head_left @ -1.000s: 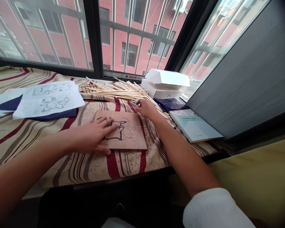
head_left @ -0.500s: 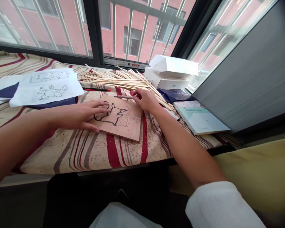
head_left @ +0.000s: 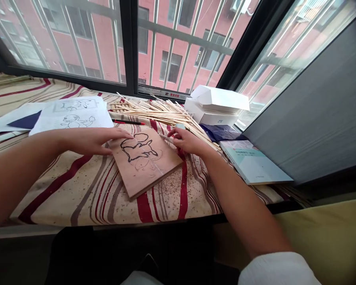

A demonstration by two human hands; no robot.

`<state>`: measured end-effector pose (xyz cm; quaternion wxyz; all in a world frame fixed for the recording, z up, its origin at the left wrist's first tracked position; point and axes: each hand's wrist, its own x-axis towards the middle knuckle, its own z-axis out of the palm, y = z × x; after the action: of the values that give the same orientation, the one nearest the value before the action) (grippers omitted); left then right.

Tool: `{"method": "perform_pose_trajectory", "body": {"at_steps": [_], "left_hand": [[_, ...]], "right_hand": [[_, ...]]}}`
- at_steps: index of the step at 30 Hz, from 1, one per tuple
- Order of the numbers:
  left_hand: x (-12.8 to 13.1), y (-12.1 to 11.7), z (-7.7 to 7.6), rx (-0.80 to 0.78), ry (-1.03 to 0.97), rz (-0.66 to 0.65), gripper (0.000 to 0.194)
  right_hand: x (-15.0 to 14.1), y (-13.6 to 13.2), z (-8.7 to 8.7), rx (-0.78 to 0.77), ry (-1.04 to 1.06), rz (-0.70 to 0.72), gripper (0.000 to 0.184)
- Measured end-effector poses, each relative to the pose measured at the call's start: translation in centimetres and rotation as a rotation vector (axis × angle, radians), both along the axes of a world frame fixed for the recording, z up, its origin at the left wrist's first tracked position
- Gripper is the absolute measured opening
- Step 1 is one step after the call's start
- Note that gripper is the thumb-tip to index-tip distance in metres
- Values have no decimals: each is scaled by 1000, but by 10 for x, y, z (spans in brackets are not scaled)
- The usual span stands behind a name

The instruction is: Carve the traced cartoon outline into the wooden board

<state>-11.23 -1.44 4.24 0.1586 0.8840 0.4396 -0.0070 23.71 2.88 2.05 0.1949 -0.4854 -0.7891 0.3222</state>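
The left hand (head_left: 89, 140) lies with fingers spread, fingertips on the upper left edge of a wooden board (head_left: 145, 166) bearing a black-outlined figure, while the right hand (head_left: 190, 141) pinches a slim carving tool (head_left: 166, 137), its tip at the board's upper right edge, just below a heap of bamboo sticks (head_left: 166, 113). Since the earlier frame the board has swung round, one corner now pointing toward the person, over a striped cloth (head_left: 77, 190) speckled with shavings.
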Motion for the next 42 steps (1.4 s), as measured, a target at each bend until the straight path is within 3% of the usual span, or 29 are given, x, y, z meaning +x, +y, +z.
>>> {"method": "perform_pose_trajectory", "body": {"at_steps": [3,9,12,16,20,24,28,32,37,42], "left_hand": [[24,3,-10,8,30,141,79],[81,7,-48,250,70,281,82],[85,10,-50,263,28,198,82],[83,19,-39,229,-1,31,80],[86,31,-35,231,-26,-105,73],[90,37,-34,210,5,-154,72],[93,37,-26,126,60,-74,81],[92,40,-20,20,124,-56,80],[87,38,-27,52,58,-56,77],[87,36,-33,107,44,-80,72]], "right_hand": [[-2,-6,6,-73,8,56,41],[6,-2,8,64,181,54,20],[11,3,8,176,319,55,25],[14,3,12,344,518,-46,26],[15,0,19,386,577,-96,39],[15,1,17,335,609,-29,51],[14,5,11,283,677,14,54],[7,0,9,137,773,31,54],[-7,-19,18,20,974,84,54],[-29,-35,32,-161,989,183,49]]}}
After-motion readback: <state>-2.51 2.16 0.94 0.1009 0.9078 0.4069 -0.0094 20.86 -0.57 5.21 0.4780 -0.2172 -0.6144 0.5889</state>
